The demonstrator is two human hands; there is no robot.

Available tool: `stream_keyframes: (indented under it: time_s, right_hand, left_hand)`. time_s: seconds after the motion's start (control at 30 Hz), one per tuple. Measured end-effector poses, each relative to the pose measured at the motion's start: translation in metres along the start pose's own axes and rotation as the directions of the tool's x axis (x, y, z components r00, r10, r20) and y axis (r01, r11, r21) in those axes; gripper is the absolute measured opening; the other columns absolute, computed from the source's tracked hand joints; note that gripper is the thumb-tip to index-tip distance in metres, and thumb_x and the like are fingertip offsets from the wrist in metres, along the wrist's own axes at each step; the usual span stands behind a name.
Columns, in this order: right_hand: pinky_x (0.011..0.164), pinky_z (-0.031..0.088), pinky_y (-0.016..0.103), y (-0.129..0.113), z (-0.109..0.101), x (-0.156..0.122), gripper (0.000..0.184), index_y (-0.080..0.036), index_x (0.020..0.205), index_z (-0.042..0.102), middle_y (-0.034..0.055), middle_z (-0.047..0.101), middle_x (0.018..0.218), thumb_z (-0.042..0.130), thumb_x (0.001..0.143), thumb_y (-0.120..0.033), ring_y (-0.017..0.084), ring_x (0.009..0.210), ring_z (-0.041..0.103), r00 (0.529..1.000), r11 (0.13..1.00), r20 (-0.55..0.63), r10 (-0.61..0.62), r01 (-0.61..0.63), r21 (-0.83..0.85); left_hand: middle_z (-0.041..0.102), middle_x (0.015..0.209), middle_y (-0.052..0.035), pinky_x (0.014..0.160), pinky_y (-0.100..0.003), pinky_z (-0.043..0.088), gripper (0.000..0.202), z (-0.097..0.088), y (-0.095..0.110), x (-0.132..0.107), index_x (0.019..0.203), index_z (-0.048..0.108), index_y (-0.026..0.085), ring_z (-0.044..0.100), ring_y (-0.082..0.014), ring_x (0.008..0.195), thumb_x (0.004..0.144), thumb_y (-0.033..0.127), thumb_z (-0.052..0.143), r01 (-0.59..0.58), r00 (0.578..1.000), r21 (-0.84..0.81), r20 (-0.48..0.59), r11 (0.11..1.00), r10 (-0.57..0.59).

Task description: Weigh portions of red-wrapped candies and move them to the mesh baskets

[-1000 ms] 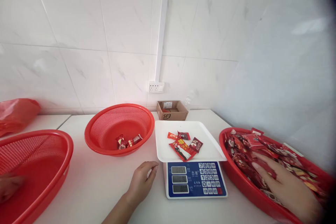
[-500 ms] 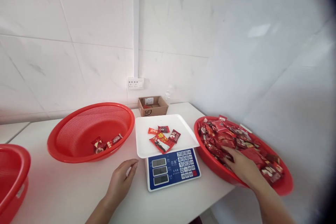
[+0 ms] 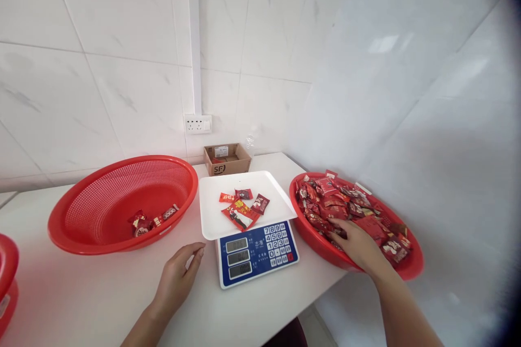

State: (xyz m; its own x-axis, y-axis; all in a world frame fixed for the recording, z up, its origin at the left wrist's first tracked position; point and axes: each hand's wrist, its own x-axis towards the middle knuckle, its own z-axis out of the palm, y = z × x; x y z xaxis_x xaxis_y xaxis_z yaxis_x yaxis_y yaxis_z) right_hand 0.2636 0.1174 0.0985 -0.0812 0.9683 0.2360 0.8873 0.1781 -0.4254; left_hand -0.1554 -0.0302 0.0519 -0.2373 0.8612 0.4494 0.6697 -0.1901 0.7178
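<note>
My left hand [image 3: 176, 279] rests on the white table just left of the blue-faced scale [image 3: 255, 252], fingers loosely curled and holding nothing. On the scale's white tray [image 3: 211, 217] lie several red snack packets [image 3: 241, 207]. My right hand [image 3: 357, 243] lies palm down on the heap of red packets [image 3: 342, 203] in the red basket [image 3: 407, 270] at the right. Its fingertips are buried among the packets, so I cannot see whether they grip one.
A large red mesh basket [image 3: 101, 195] with a few packets [image 3: 151, 218] stands to the left of the scale. Another red basket's rim [image 3: 7, 265] shows at the far left. A small cardboard box [image 3: 227, 158] sits against the tiled wall under a socket [image 3: 197, 123]. The table ends near the right basket.
The view has swung to the right, so everything has slid left in frame. My right hand has drawn back toward the front left of the packet heap. My left hand stays beside the scale.
</note>
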Motion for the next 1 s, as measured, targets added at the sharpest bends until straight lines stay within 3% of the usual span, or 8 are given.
stream_keyframes:
  time_s: [0.3, 0.5, 0.7, 0.87, 1.0]
  right_hand:
    - [0.080, 0.048, 0.038, -0.009, -0.007, -0.001, 0.023, -0.025, 0.076, 0.059, 0.0057, 0.067, 0.087, 0.042, 0.076, -0.041, 0.024, 0.084, 0.062, 0.997, 0.997, 0.032, -0.073, 0.072, 0.031]
    - [0.084, 0.045, 0.040, -0.009, -0.005, 0.000, 0.027, -0.023, 0.081, 0.060, 0.0092, 0.067, 0.094, 0.045, 0.072, -0.043, 0.026, 0.089, 0.061, 0.999, 0.999, 0.033, -0.041, 0.040, 0.017]
    - [0.072, 0.046, 0.037, -0.008, -0.007, 0.001, 0.024, -0.024, 0.064, 0.055, 0.0060, 0.065, 0.076, 0.040, 0.073, -0.041, 0.023, 0.075, 0.060, 0.996, 0.998, 0.070, -0.061, 0.061, 0.012]
    - [0.076, 0.046, 0.039, 0.000, -0.001, 0.003, 0.032, -0.024, 0.074, 0.061, 0.0077, 0.068, 0.087, 0.045, 0.073, -0.051, 0.025, 0.082, 0.061, 0.998, 1.000, 0.056, -0.023, 0.023, -0.002]
    - [0.076, 0.046, 0.040, 0.011, 0.005, 0.010, 0.031, -0.024, 0.074, 0.064, 0.0081, 0.067, 0.090, 0.048, 0.068, -0.051, 0.027, 0.082, 0.062, 0.997, 0.996, 0.081, -0.010, 0.017, -0.089]
  left_hand:
    - [0.073, 0.087, -0.0039, 0.063, -0.024, 0.057, 0.028, 0.001, -0.001, -0.001, 0.091, 0.068, 0.022, 0.070, -0.0190, 0.077, 0.087, 0.042, 0.050, 0.003, 1.000, 0.014, -0.002, 1.000, -0.003]
    - [0.073, 0.087, -0.0034, 0.065, -0.024, 0.057, 0.028, 0.001, -0.001, -0.001, 0.092, 0.068, 0.022, 0.070, -0.0182, 0.078, 0.088, 0.041, 0.049, -0.006, 1.000, 0.005, 0.008, 1.000, 0.006]
    - [0.073, 0.088, -0.0032, 0.066, -0.024, 0.057, 0.027, 0.003, -0.004, -0.001, 0.093, 0.068, 0.022, 0.070, -0.0180, 0.079, 0.089, 0.040, 0.048, 0.009, 1.000, 0.013, 0.008, 1.000, -0.009]
    - [0.073, 0.087, -0.0034, 0.070, -0.026, 0.057, 0.025, 0.003, -0.004, -0.002, 0.092, 0.068, 0.022, 0.069, -0.0178, 0.077, 0.089, 0.038, 0.049, -0.005, 1.000, 0.009, -0.011, 1.000, 0.005]
    - [0.072, 0.087, -0.0041, 0.070, -0.027, 0.057, 0.024, 0.003, -0.002, -0.003, 0.093, 0.067, 0.022, 0.069, -0.0182, 0.078, 0.090, 0.037, 0.048, -0.011, 1.000, 0.000, -0.008, 1.000, 0.011]
